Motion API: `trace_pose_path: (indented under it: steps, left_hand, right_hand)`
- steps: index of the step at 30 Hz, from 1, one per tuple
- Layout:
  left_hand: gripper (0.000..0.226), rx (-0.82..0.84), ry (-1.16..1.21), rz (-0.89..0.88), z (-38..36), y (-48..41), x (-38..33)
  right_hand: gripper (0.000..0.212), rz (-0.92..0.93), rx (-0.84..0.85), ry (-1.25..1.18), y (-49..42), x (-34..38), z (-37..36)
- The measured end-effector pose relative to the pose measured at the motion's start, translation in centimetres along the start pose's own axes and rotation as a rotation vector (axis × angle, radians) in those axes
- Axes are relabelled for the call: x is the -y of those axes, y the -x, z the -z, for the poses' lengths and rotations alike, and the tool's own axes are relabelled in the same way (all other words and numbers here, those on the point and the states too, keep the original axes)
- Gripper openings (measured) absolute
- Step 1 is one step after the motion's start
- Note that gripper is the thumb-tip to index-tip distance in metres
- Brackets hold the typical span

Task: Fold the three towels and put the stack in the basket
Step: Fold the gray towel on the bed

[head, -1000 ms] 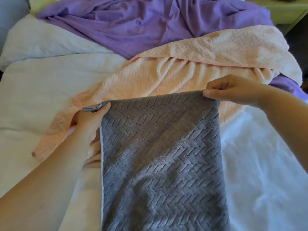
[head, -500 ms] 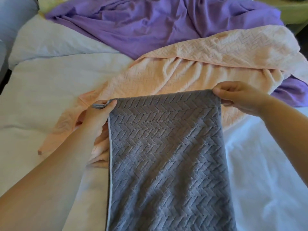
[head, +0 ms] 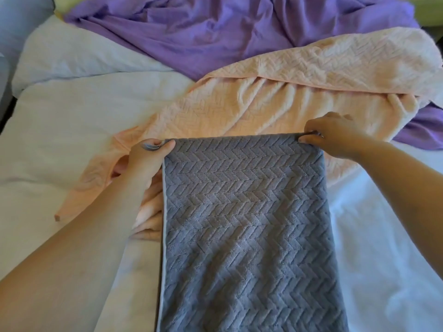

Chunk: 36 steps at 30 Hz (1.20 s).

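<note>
A grey towel (head: 244, 224) with a herringbone weave lies lengthwise on the bed, running out of the bottom of the view. My left hand (head: 147, 159) pinches its far left corner, and my right hand (head: 328, 135) pinches its far right corner, so the far edge is pulled straight between them. A peach towel (head: 275, 97) lies rumpled behind the grey one, partly under it. Beyond that, a purple towel (head: 215, 32) is spread in loose folds across the far part of the bed. No basket is in view.
The bed has a white sheet (head: 72, 121) and a white pillow (head: 72, 58) at the far left. A yellow-green furniture edge (head: 429, 10) shows at the top right corner.
Both hands have drawn the grey towel's far edge a little toward me and to the right. The right hand's grip has tightened on its corner.
</note>
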State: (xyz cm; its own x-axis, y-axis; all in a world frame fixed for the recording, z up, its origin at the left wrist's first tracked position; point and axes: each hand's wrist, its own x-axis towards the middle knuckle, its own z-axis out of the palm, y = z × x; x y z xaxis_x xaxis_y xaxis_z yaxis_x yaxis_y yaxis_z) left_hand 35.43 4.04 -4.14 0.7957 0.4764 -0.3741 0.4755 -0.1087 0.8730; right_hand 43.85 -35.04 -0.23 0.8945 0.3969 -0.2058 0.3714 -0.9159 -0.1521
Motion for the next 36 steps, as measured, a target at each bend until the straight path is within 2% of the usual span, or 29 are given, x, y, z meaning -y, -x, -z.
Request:
trace_pose_path:
  steps: [3, 6, 9, 11, 12, 13, 14, 15, 16, 17, 19, 20, 22, 24, 26, 28, 30, 32, 36]
  left_hand:
    - [0.016, -0.028, -0.189, -0.098, -0.6, -0.5, 0.4]
    - [0.025, -0.077, -0.404, -0.19, -1.5, -0.5, 1.1]
    - [0.034, -0.14, -0.627, -0.257, -2.1, 0.2, 0.6]
    - [0.037, -0.257, -0.777, -0.528, -2.6, 1.7, 0.0]
    - [0.036, -0.242, -0.819, -0.726, -3.3, 2.9, 0.1]
    - [0.036, -0.146, -0.865, -0.906, -4.2, 4.6, 0.5]
    - [0.04, 0.009, -0.94, -1.034, -5.2, 6.3, 1.5]
    - [0.046, 0.167, -1.057, -1.068, -6.0, 7.9, 2.8]
    - [0.053, 0.283, -1.198, -1.007, -6.2, 8.9, 4.2]
    - [0.06, 0.332, -1.318, -0.891, -5.9, 9.2, 5.5]
    - [0.068, 0.278, -1.453, -0.688, -4.6, 7.9, 7.5]
    - [0.068, 0.214, -1.491, -0.661, -3.8, 7.1, 7.9]
    - [0.065, 0.068, -1.509, -0.678, -2.8, 6.5, 7.5]
    - [0.062, -0.019, -1.395, -0.752, -3.4, 8.0, 6.9]
    - [0.061, 0.08, -1.271, -0.909, -4.8, 11.0, 7.4]
    - [0.059, 0.241, -1.266, -0.976, -5.3, 14.3, 9.4]
    - [0.056, 0.236, -1.309, -0.871, -3.6, 15.6, 11.8]
    - [0.055, 0.149, -1.368, -0.768, -1.1, 15.5, 13.6]
    - [0.06, 0.005, -1.353, -0.686, 0.0, 16.4, 13.1]
  right_hand:
    - [0.046, -0.057, 0.003, 0.324, -0.6, -0.5, -1.2]
    - [0.047, -0.156, -0.063, 0.392, -0.7, 0.4, -3.0]
    - [0.04, -0.254, -0.22, 0.233, -0.2, 2.3, -4.3]
    - [0.041, -0.197, -0.399, 0.01, 0.9, 4.4, -4.6]
    - [0.041, -0.126, -0.464, -0.097, 1.7, 6.0, -5.0]
    - [0.043, -0.063, -0.476, -0.204, 2.5, 7.9, -5.6]
    - [0.046, -0.017, -0.438, -0.299, 3.5, 9.8, -6.5]
    - [0.049, 0.014, -0.347, -0.343, 4.7, 11.4, -7.8]
    - [0.054, 0.025, -0.232, -0.308, 5.8, 12.4, -9.3]
    - [0.059, 0.008, -0.13, -0.213, 6.8, 12.4, -10.8]
    - [0.067, -0.09, -0.042, -0.028, 7.9, 10.1, -12.7]
    - [0.068, -0.168, -0.045, 0.006, 8.0, 8.5, -13.0]
    - [0.069, -0.341, -0.075, 0.013, 8.0, 6.0, -12.5]
    - [0.069, -0.412, -0.14, 0.009, 8.2, 6.2, -11.8]
    - [0.066, -0.278, -0.223, -0.069, 9.0, 9.5, -11.5]
    - [0.062, -0.105, -0.189, -0.121, 11.2, 13.3, -12.8]
    - [0.061, -0.076, -0.079, -0.081, 14.2, 14.8, -14.9]
    - [0.063, -0.197, -0.016, -0.042, 16.5, 13.1, -16.5]
    - [0.067, -0.47, -0.05, -0.037, 19.4, 10.4, -16.3]
